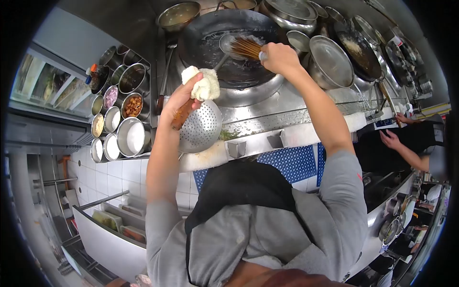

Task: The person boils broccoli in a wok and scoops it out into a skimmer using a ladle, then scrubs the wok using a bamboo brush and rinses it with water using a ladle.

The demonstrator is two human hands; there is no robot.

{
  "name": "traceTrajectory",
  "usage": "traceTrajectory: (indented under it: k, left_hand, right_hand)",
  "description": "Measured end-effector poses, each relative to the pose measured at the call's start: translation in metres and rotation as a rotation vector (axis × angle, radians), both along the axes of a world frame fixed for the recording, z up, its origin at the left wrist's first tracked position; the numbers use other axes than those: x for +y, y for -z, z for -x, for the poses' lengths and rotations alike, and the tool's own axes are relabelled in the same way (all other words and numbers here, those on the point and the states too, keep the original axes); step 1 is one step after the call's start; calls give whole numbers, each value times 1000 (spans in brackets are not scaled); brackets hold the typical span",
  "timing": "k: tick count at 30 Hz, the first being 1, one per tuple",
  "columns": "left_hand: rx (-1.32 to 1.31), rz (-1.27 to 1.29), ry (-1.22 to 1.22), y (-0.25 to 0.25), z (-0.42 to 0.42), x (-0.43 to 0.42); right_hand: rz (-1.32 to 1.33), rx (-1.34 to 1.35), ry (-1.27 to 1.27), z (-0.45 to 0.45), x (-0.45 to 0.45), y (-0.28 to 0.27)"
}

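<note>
My left hand [184,99] is closed around the wooden handle of a ladle [223,61], with a bunched white cloth [208,87] in the same grip. The ladle's metal bowl is over the large dark wok [201,71], partly covered by a brush. That bamboo wok brush [245,48] is in my right hand [282,59], fingers wrapped round its pale bound end. Its bristles point left and meet the ladle bowl. Wet, shiny patches show inside the wok. Just below my left hand rests a perforated metal strainer [197,128].
Left of the wok stand several metal containers of ingredients, including a white-filled pot [130,137]. A metal pot [331,62] and a second wok [357,51] are to the right, where water runs. A co-worker's hand [391,140] shows at far right.
</note>
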State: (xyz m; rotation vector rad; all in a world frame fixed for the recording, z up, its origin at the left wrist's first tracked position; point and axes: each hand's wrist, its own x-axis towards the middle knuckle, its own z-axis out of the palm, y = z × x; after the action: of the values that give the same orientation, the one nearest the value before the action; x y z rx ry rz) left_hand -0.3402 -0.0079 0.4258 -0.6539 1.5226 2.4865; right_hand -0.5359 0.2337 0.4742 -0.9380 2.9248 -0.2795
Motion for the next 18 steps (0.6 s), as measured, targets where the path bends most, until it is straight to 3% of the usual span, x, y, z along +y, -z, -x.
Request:
traceTrajectory:
  k: [3,4,6,8,10,14,18]
  left_hand:
    - [42,-77,-32,7,9,7]
    - [74,-168,-22,11,11,6]
    - [139,-337,8,17,17,4]
    - [213,-511,71,26,24,-6]
    - [309,-740,99,31,23,-3]
    - [301,-759,89,47,29,-2]
    - [328,-824,90,44,28,-4]
  right_hand:
    - [169,-46,-45,-30,4,6]
    - [173,-62,-71,-29,3,24]
    - [35,-132,106,-4,-4,26]
    - [221,-155,62,-5,9,23]
    - [209,-155,1,-39,5,4]
    - [109,-156,92,7,3,36]
    - [29,-113,25,-33,10,-9]
